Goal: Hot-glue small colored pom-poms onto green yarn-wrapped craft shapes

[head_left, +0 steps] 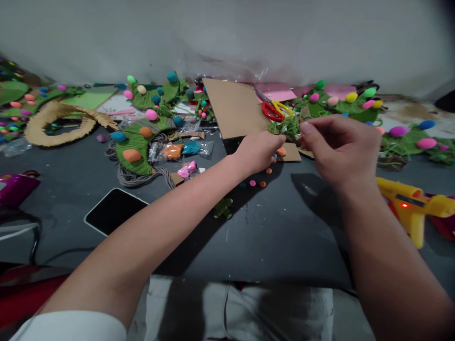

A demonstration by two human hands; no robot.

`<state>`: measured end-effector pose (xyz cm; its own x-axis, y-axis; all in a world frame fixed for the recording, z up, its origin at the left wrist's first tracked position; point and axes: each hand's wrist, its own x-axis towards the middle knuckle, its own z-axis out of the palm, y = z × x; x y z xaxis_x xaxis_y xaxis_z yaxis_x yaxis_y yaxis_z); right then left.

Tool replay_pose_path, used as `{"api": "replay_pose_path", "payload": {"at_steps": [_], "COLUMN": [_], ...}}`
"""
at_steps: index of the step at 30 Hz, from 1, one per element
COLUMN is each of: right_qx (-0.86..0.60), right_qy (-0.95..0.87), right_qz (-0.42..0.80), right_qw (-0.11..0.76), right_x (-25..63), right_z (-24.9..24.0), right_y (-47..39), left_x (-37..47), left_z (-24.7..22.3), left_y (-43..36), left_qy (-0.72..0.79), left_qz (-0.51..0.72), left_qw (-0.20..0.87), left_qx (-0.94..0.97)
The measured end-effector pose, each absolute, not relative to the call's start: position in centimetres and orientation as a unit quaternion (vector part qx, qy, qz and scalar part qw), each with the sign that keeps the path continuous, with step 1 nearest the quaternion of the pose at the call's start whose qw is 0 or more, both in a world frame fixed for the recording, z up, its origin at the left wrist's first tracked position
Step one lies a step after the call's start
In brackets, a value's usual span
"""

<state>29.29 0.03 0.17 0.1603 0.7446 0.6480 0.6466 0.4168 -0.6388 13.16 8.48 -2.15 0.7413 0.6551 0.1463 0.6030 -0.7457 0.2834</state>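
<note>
Both my hands reach over the back of the dark table. My left hand has its fingers closed by a tangle of green yarn; what its fingertips hold, if anything, is hidden. To the right of the yarn, my right hand is raised, thumb and forefinger pinched together; anything between them is too small to tell. Orange and blue balls lie against my left hand, on a small cardboard piece. Small pink and orange balls lie below it. Red and yellow scissors rest behind the yarn.
A cardboard sheet stands behind my left hand. A yellow glue gun lies right, a phone left. Green pieces with colored balls and a tan ring line the back left. A small green piece lies mid-table.
</note>
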Motion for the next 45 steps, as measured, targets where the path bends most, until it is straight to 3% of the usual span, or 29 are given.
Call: {"api": "replay_pose_path", "payload": {"at_steps": [5,9,13,18,25,30,34,40,45], "right_qx": [-0.534,-0.534,-0.503,-0.466,-0.440,-0.445,-0.428,-0.428,-0.416], "right_qy": [-0.644,-0.649,-0.700,-0.739,-0.736,-0.743,-0.771,-0.768,-0.763], "right_qz": [0.062,0.151,0.240,0.346,0.353,0.372,0.317,0.351,0.341], "right_qw": [0.544,0.520,0.447,0.341,0.374,0.333,0.350,0.322,0.358], "right_x": [29.2,28.8,27.4,25.0,24.0,23.9,23.6,23.3,23.4], "right_z": [0.1,0.3,0.1,-0.9,-1.8,-1.5,-1.4,-1.3,-1.3], "right_y": [0.0,-0.2,-0.7,-1.6,-2.0,-2.3,-2.4,-2.6,-2.5], "left_x": [12.5,9.4,4.8,1.2,0.2,0.4,0.4,0.7,0.7], "left_z": [-1.6,0.2,2.0,2.5,1.3,1.3,1.4,0.8,0.1], "left_y": [8.9,8.4,6.4,4.1,3.7,3.2,2.9,3.1,3.5], "left_qy": [0.359,0.373,0.380,0.365,0.379,0.370,0.378,0.384,0.386], "left_qz": [0.133,0.146,0.243,0.247,0.269,0.277,0.287,0.306,0.328], "left_qw": [0.149,0.170,0.324,0.466,0.490,0.493,0.481,0.454,0.401], "left_qx": [0.912,0.900,0.832,0.767,0.738,0.737,0.737,0.743,0.763]}}
